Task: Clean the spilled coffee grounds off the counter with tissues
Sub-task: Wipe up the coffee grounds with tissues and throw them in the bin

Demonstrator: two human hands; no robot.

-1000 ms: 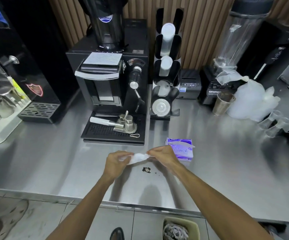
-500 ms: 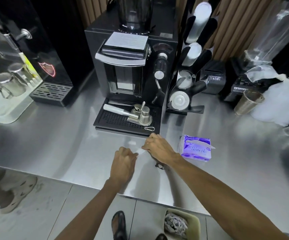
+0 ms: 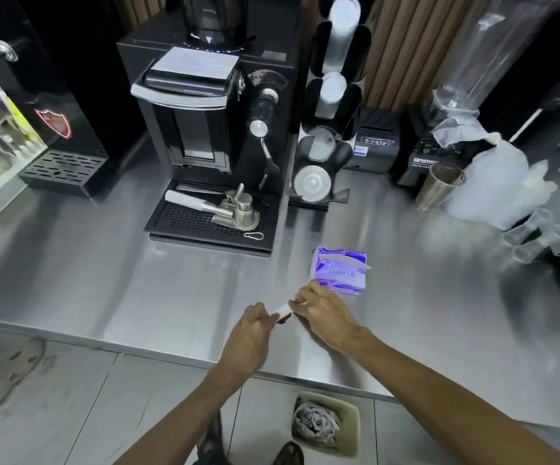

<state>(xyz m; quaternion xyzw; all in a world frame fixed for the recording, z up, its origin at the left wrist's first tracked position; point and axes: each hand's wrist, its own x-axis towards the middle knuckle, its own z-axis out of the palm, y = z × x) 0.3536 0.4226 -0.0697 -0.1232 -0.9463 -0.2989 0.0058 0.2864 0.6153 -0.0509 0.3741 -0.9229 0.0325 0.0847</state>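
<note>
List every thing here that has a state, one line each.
tissue, bunched, gripped by left hand and right hand
coffee grounds, on the counter, not yet wiped up
tissue pack, opened on top
bin, holding crumpled paper
metal cup, upright

1. One coffee machine [image 3: 211, 129] stands on the bench [image 3: 70, 280].
2. One portafilter [image 3: 201, 205] and one metal clip [image 3: 253, 235] lie on the machine's drip tray [image 3: 178, 226].
3. Right of the machine are one cup dispenser [image 3: 325, 156], one receipt printer [image 3: 376, 142], one blender [image 3: 453, 105] and one ribbed metal cup [image 3: 439, 187].
4. One purple tissue pack [image 3: 340, 270] sits front-right of the machine.
5. Two hands, left hand [image 3: 250, 337] and right hand [image 3: 325, 313], are in front of the machine, with one white tissue [image 3: 282, 309] between them.
6. One patch of coffee grounds [image 3: 285, 318] is just below the tissue.
7. One waste bin [image 3: 352, 431] stands on the floor.
</note>
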